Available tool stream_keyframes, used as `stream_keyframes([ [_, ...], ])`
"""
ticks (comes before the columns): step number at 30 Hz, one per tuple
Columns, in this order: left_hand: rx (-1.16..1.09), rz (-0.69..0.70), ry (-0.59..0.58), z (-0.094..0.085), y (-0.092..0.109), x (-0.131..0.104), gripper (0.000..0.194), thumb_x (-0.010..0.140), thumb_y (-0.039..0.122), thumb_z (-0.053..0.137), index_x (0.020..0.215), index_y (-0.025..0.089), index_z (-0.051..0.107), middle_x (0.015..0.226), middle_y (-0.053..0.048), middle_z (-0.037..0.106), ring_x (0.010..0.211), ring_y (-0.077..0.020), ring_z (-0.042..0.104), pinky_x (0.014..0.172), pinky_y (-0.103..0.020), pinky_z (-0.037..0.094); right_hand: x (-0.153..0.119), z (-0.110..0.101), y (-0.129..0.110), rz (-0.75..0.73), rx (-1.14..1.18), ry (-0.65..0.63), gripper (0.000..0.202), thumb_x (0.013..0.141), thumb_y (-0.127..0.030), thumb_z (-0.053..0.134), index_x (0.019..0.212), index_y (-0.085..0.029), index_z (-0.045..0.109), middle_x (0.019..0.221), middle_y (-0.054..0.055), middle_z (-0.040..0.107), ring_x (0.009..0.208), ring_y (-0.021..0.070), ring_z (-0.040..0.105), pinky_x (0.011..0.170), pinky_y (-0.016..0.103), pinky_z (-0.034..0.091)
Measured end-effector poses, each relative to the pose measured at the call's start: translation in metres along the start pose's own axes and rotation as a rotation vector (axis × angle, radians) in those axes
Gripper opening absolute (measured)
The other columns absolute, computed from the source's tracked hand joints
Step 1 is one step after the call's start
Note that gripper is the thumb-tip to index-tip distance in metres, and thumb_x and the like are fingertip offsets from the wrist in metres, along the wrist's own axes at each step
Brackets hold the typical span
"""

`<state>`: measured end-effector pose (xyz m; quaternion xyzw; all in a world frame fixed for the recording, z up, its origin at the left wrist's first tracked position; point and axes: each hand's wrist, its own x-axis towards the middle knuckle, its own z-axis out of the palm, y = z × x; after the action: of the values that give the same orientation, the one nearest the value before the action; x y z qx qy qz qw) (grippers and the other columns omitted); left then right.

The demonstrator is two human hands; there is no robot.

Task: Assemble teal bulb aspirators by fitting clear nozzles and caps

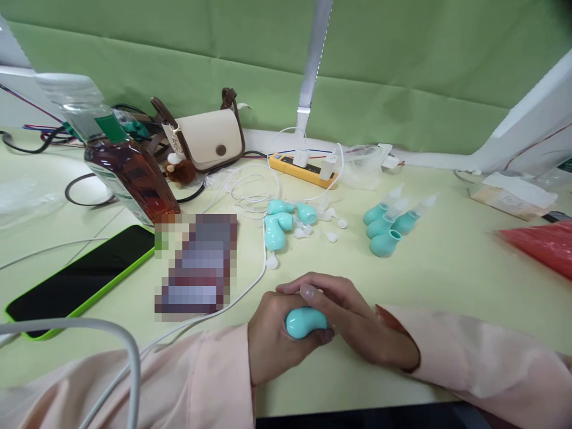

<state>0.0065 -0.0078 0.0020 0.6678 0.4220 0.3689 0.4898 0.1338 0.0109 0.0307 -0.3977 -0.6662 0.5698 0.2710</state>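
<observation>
My left hand (274, 336) is wrapped round a smooth teal rubber bulb (306, 323), low over the table's front. My right hand (357, 325) presses against it from the right, fingers curved over my left hand and thumb on top. Whatever lies inside the right hand is hidden. Just beyond are several loose teal bulbs (276, 232), with small white plastic pieces (331, 236) scattered beside them. To the right stand several teal bulbs with clear pointed tips (406, 220); an open-necked bulb (384, 243) in front of them has no tip.
At left are a bottle of amber drink (129, 164), a green-cased phone (84, 280) and a blurred-out device (199, 265). White cables run across the table (447, 286). Behind lie a cream handbag (208, 138) and yellow power strip (286, 168). A red packet (543, 244) lies right.
</observation>
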Motion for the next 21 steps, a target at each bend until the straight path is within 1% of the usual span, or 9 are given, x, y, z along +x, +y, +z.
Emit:
stream_keyframes([
  [4,0.005,0.0,0.003,0.001,0.003,0.0,0.015,0.064,0.012,0.061,0.077,0.018,0.064,0.074,0.001,0.065,0.065,-0.0139,0.059,0.059,-0.023,0.047,0.0,-0.002,-0.004,-0.005,-0.002,-0.046,0.026,0.082,-0.036,0.042,0.092,-0.017,0.057,0.091,0.005,0.06,0.086,0.0168,0.055,0.072,0.029,0.045],
  [7,0.059,-0.019,0.001,0.0,0.004,-0.001,0.013,0.063,0.014,0.063,0.075,0.017,0.065,0.069,0.001,0.065,0.061,-0.0143,0.058,0.055,-0.023,0.046,0.002,-0.003,-0.004,-0.002,0.016,-0.087,0.026,0.082,-0.036,0.042,0.089,-0.017,0.057,0.089,0.004,0.059,0.086,0.0163,0.054,0.074,0.029,0.045],
  [12,0.061,-0.023,-0.018,-0.001,0.005,-0.002,0.014,0.064,0.016,0.063,0.078,0.017,0.065,0.074,-0.001,0.065,0.064,-0.0151,0.059,0.058,-0.024,0.046,0.002,-0.001,-0.001,-0.036,-0.003,-0.066,0.025,0.083,-0.035,0.041,0.088,-0.016,0.057,0.088,0.004,0.059,0.085,0.0155,0.053,0.074,0.028,0.043],
  [15,0.055,0.024,-0.008,-0.003,0.005,-0.002,0.012,0.063,0.021,0.064,0.075,0.018,0.064,0.069,0.001,0.063,0.059,-0.0136,0.056,0.053,-0.023,0.044,0.001,-0.004,-0.003,-0.036,-0.036,-0.084,0.027,0.085,-0.037,0.038,0.093,-0.018,0.055,0.094,0.003,0.058,0.09,0.0157,0.052,0.078,0.029,0.042],
  [17,0.059,0.057,0.015,-0.005,0.004,-0.002,0.011,0.066,0.023,0.061,0.076,0.018,0.064,0.066,0.001,0.063,0.057,-0.013,0.055,0.053,-0.023,0.043,0.002,-0.011,-0.007,-0.098,-0.094,-0.08,0.03,0.086,-0.038,0.033,0.098,-0.019,0.053,0.1,0.003,0.056,0.093,0.0158,0.051,0.08,0.03,0.042],
  [18,0.061,0.069,0.032,-0.006,0.004,-0.003,0.013,0.067,0.024,0.06,0.078,0.017,0.065,0.066,0.0,0.063,0.058,-0.013,0.056,0.054,-0.023,0.043,0.003,-0.016,-0.01,-0.156,-0.143,-0.052,0.031,0.087,-0.038,0.031,0.1,-0.02,0.051,0.103,0.004,0.055,0.094,0.0157,0.051,0.08,0.03,0.042],
  [20,0.063,0.078,0.087,-0.008,0.003,-0.003,0.018,0.067,0.024,0.061,0.083,0.016,0.065,0.07,-0.002,0.063,0.062,-0.0138,0.056,0.058,-0.023,0.044,0.009,-0.031,-0.015,-0.318,-0.306,0.057,0.03,0.087,-0.036,0.031,0.104,-0.02,0.049,0.105,0.004,0.053,0.094,0.0157,0.05,0.081,0.031,0.042],
  [21,0.062,0.08,0.116,-0.009,0.003,-0.003,0.021,0.065,0.024,0.063,0.085,0.015,0.065,0.071,-0.003,0.062,0.064,-0.0141,0.056,0.059,-0.023,0.043,0.013,-0.04,-0.017,-0.403,-0.429,0.145,0.028,0.086,-0.034,0.033,0.105,-0.019,0.048,0.105,0.005,0.053,0.094,0.016,0.05,0.082,0.032,0.041],
])
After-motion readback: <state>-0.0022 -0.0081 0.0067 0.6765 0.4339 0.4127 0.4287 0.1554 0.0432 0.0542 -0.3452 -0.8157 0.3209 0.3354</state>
